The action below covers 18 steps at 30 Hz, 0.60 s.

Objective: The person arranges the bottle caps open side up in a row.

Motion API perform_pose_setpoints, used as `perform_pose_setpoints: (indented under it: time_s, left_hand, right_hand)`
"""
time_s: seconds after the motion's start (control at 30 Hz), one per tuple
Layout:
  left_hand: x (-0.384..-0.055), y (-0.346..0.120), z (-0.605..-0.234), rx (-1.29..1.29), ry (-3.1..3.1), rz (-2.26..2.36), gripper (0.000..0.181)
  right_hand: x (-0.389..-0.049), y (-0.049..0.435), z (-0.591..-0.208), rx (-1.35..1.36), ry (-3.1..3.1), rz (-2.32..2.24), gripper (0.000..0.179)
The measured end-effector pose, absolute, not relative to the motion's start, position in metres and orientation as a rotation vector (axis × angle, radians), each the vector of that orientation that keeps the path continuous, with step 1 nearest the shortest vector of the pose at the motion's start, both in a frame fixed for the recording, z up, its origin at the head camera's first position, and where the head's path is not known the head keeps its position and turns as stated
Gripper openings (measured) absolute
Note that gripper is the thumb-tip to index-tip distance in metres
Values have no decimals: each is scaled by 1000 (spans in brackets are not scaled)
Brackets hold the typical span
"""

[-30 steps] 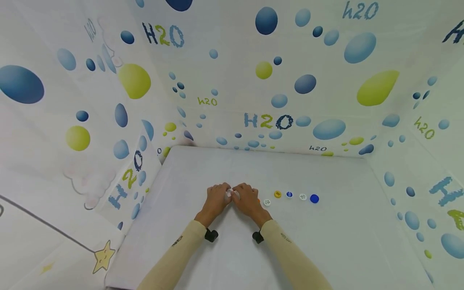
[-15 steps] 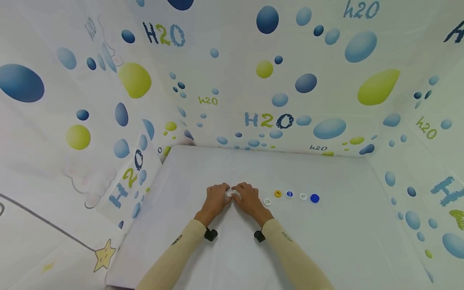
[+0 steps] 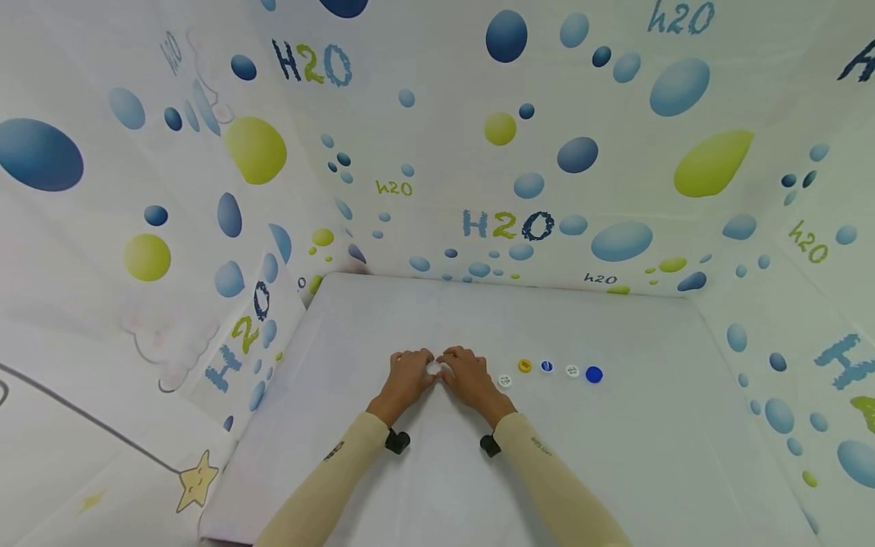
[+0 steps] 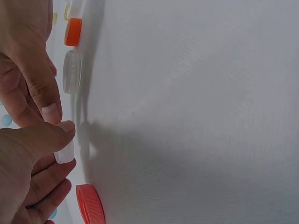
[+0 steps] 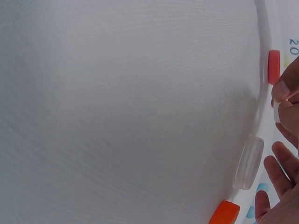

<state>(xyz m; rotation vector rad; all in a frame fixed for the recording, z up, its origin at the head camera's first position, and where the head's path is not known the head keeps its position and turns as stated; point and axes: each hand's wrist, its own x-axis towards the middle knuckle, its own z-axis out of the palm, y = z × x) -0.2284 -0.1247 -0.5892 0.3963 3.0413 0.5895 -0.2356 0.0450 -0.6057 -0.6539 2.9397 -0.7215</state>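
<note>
Both hands meet above the table, their thumbs close together. My left hand (image 3: 409, 377) pinches a small translucent white bottle cap (image 4: 65, 153) between thumb and fingers. On the cap's other side, my right hand (image 3: 469, 377) holds its edge with the thumb; its remaining fingers are partly spread in the right wrist view. A red bottle cap (image 4: 91, 205) lies beneath the left hand. A clear bottle cap (image 4: 72, 72) and an orange bottle cap (image 4: 73, 31) lie under and beside the right hand, both hidden in the head view.
To the right, a row continues with a white cap (image 3: 504, 381), a yellow cap (image 3: 524, 365), a blue-and-white cap (image 3: 547, 366), another white cap (image 3: 572, 371) and a blue cap (image 3: 594, 374). Printed sheeting (image 3: 444, 152) walls the white table (image 3: 656, 441).
My right hand has shifted slightly, and the orange cap that peeked out beside it is now covered in the head view. The white cap stays between both hands, turned a little.
</note>
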Motion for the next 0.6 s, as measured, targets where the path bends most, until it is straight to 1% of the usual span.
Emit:
perform_pose_setpoints:
  time_s: [0.33, 0.6]
  left_hand:
    - [-227, -124, -591, 436, 3091, 455, 31]
    - [-227, -123, -593, 399, 3083, 433, 32]
  right_hand:
    - [-236, 45, -611, -651, 2958, -677, 31]
    - [-236, 43, -614, -653, 2979, -633, 31]
